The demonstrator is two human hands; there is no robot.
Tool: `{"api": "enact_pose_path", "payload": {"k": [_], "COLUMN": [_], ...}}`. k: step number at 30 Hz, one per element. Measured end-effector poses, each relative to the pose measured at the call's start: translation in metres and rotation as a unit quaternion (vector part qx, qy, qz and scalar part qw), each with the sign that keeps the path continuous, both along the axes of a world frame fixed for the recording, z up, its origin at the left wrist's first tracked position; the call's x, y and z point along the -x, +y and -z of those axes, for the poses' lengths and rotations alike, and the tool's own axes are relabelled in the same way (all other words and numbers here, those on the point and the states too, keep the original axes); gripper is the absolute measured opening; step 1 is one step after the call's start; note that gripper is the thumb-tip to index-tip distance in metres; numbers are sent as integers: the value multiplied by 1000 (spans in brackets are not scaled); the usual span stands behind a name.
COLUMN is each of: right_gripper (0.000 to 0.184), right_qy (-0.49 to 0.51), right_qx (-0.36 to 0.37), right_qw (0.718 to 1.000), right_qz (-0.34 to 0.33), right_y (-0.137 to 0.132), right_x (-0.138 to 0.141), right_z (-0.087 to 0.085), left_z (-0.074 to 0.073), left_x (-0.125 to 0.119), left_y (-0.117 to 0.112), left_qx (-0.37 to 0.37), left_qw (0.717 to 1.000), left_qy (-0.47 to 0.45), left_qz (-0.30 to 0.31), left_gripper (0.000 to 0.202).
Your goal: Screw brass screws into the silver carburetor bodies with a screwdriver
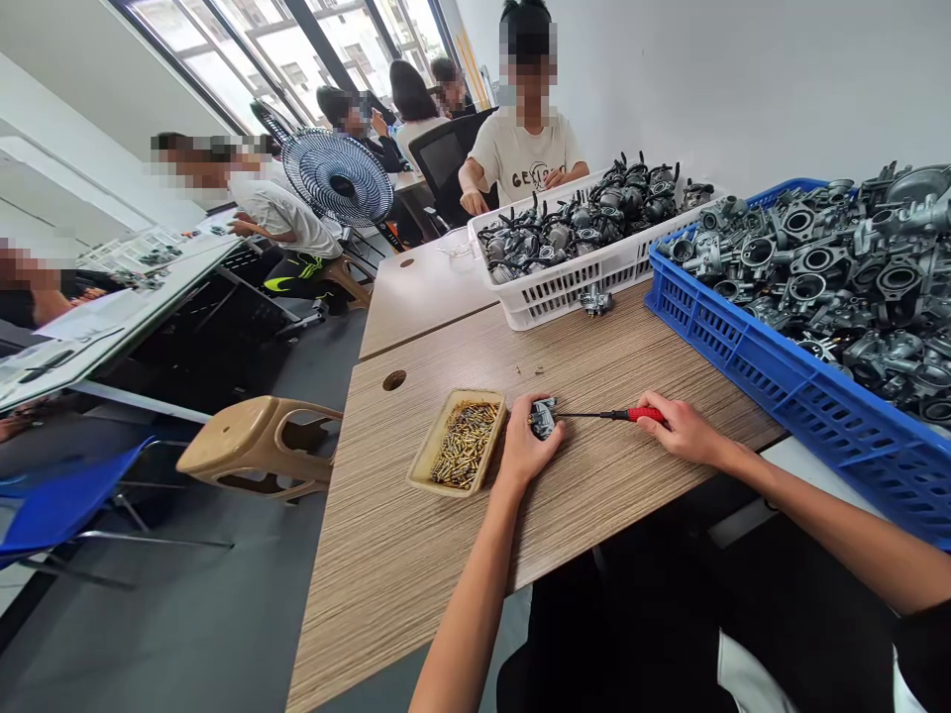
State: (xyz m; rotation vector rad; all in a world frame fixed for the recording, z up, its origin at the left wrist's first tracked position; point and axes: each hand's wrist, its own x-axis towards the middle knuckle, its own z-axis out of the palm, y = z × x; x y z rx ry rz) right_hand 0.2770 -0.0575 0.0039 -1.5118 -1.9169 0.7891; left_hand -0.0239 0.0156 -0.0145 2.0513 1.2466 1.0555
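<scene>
Wood-grain worktop (371,594) is slanting through view. Right hand (680,428), closer to the near edge, is gripping a screwdriver (605,414) by its handle; shaft is pointing left, toward a small metal part (543,420). Left hand (524,446) is pinching that part, well in from the edge.

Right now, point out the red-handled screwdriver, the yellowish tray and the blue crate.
Red-handled screwdriver (610,415): head view, dark section before the handle.
Yellowish tray (436,436): head view, inner left wall.
Blue crate (780,376): head view, slotted near wall.
</scene>
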Motion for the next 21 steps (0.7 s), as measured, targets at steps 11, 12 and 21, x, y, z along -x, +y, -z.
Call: {"api": "enact_pose_path", "payload": {"k": [11, 12, 21], "right_gripper": [21, 21, 21], "right_qy": [-2, -1, 1], "right_qx": [8, 9, 6], "right_qw": [1000, 1000, 1000], "right_qz": [1, 1, -3], "right_y": [0, 0, 0], "right_x": [0, 0, -1], "right_z": [1, 1, 3], "left_z": [-1, -1, -2], "left_x": [0, 0, -1], "left_y": [0, 0, 0], "left_qx": [0, -1, -4], "left_qw": [1000, 1000, 1000], "left_qy": [3, 3, 3], "left_qz": [-2, -2, -1], "left_gripper": [36, 36, 35]}}
